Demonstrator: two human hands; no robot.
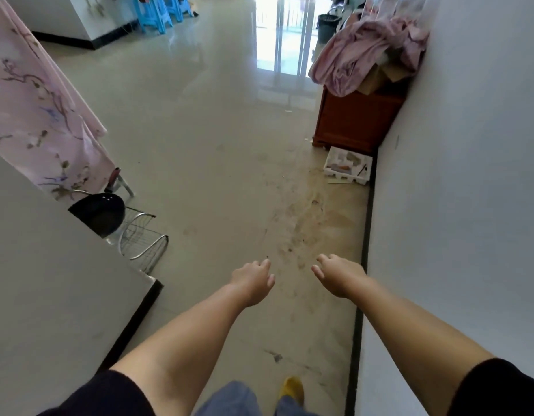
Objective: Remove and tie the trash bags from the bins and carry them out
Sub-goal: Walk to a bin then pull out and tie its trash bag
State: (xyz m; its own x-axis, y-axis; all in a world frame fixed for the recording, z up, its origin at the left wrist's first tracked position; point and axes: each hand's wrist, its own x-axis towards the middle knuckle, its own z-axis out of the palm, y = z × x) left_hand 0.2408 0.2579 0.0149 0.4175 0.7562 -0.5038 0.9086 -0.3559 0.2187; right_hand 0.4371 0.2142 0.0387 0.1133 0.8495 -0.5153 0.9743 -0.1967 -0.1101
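Both hands reach forward over the floor point(205, 121), holding nothing: the left hand point(253, 282) and the right hand point(339, 276) hang with loosely curled, relaxed fingers, apart from each other.

A broad strip of glossy tile runs ahead between them toward a bright glass door point(285, 31). The right side is bounded by a white wall point(457, 175) with a dark skirting line; the left by a white wall corner point(50, 280) with the same dark edge. Scuffed, dirty marks cover the tiles just ahead of the right hand.

Against the right wall stands a brown cabinet point(352, 121) heaped with pink cloth point(364, 49) and cardboard; just before it lies a white foam tray point(348, 169) with small scraps in it. On the left, a black pan point(99, 214) rests on a wire rack point(142, 241) beneath a pink flowered curtain point(35, 109).

The dark bin point(327, 27) stands far ahead beside the door; its contents cannot be made out. Blue stools point(157, 10) stand at the far left.
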